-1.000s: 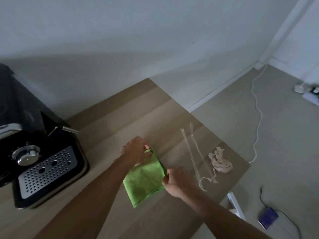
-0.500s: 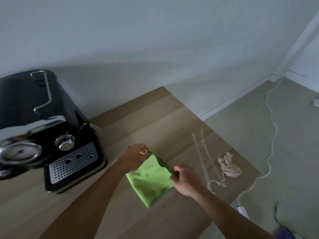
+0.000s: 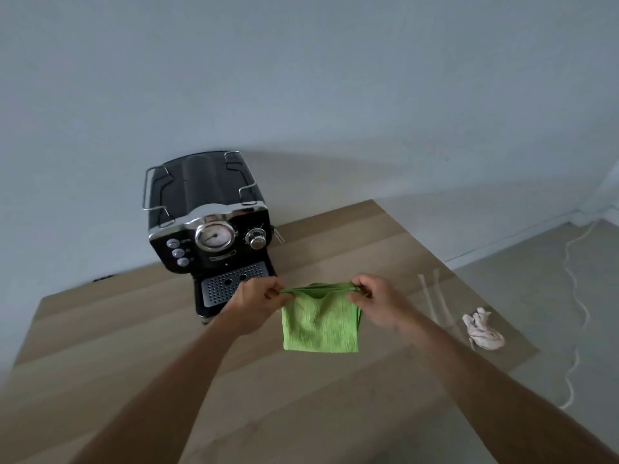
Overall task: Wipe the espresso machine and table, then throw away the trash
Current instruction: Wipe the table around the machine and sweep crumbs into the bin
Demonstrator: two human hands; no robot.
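- Both forearms are bare and reach forward, the left one from the lower left and the right one from the lower right, converging toward the middle.
- The left hand (image 3: 258,303) has its back turned up and its fingers curled, pinching the top left corner of a green cloth (image 3: 320,324).
- The right hand (image 3: 375,304) mirrors it, knuckles up, pinching the top right corner.
- The hands sit level with each other, a little apart, with the cloth's top edge stretched taut between them.

Plain pale wall (image 3: 301,78); greyish floor (image 3: 522,289), perhaps carpet, with a white cable (image 3: 584,313).
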